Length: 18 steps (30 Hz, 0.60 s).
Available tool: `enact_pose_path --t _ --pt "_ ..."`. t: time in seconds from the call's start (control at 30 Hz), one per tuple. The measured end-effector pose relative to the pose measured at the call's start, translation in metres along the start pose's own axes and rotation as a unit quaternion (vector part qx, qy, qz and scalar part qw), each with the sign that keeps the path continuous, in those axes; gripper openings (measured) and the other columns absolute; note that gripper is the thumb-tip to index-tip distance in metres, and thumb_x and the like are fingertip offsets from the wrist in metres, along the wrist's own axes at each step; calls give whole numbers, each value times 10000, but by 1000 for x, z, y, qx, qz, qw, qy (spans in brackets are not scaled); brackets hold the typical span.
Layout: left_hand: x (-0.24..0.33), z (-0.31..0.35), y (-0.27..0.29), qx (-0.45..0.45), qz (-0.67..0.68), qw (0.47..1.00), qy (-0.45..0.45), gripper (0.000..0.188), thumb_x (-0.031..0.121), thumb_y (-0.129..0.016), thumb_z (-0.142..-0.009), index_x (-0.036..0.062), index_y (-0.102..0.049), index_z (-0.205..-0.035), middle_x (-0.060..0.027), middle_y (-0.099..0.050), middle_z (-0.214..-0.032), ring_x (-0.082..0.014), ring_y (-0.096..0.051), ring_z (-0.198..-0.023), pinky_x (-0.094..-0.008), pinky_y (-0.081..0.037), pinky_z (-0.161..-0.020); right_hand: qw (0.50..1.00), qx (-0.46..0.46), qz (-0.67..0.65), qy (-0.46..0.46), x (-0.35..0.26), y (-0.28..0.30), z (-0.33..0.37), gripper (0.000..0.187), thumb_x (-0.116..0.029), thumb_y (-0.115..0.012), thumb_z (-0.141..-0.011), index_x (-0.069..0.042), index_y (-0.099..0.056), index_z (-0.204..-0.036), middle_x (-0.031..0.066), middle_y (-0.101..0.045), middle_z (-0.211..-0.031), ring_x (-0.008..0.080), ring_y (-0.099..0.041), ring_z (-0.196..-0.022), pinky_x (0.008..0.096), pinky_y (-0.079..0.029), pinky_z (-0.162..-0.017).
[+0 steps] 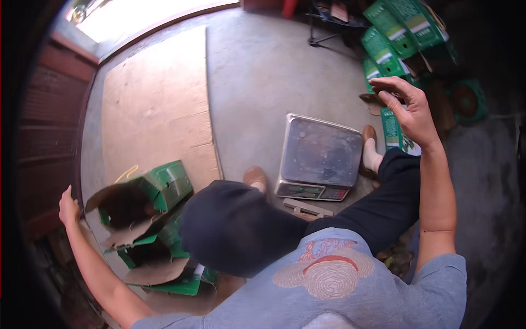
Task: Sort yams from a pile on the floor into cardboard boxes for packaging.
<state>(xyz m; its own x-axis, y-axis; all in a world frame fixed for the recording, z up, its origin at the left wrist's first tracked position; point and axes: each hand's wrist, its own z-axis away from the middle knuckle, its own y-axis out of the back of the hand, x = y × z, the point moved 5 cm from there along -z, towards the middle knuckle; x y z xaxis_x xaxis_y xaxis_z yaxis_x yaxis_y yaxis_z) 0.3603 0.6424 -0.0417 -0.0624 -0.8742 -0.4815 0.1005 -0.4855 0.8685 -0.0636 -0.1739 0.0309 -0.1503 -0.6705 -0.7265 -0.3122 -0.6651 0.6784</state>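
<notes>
Well, carton (174, 182) (green) near left grip (69, 209)

Room above the scale (323, 151); dim left cartons (174, 183) likely obstacles.

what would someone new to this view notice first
Probably the digital platform scale on the floor between the person's brown shoes. Next come the open green cardboard boxes at lower left and the flat brown cardboard sheet at upper left. The raised right hand stands out too, near stacked green boxes at upper right.
</notes>
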Motion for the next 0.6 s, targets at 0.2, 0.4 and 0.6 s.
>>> enact_pose_path --t 0.2,0.4,0.6 --pt "199 -4 128 99 67 983 -136 523 96 -655 -942 149 -525 -1446 -105 -544 -1458 -308 -515 -1342 -430 -440 -1094 908 373 28 -188 142 178 246 232 -30 -567 -1005 31 -652 -1212 89 -717 -1090 130 -670 -973 279 -525 -895" --pt "412 95 245 135 69 906 -395 449 180 -692 -931 114 -593 -1365 -126 -634 -1335 -335 -599 -1213 -456 -468 -1003 843 274 139 -441 235 95 475 311 -34 -637 -907 0 -643 -1216 234 -710 -1061 355 -718 -959 407 -555 -812" --pt "514 324 372 230 160 757 -591 94 141 -715 -870 76 -776 -901 -114 -725 -1134 -291 -624 -1180 -510 -350 -1152 842 -122 118 -512 277 -91 648 475 -46 -658 -808 -85 -654 -1282 221 -654 -1259 381 -634 -1161 430 -513 -985"
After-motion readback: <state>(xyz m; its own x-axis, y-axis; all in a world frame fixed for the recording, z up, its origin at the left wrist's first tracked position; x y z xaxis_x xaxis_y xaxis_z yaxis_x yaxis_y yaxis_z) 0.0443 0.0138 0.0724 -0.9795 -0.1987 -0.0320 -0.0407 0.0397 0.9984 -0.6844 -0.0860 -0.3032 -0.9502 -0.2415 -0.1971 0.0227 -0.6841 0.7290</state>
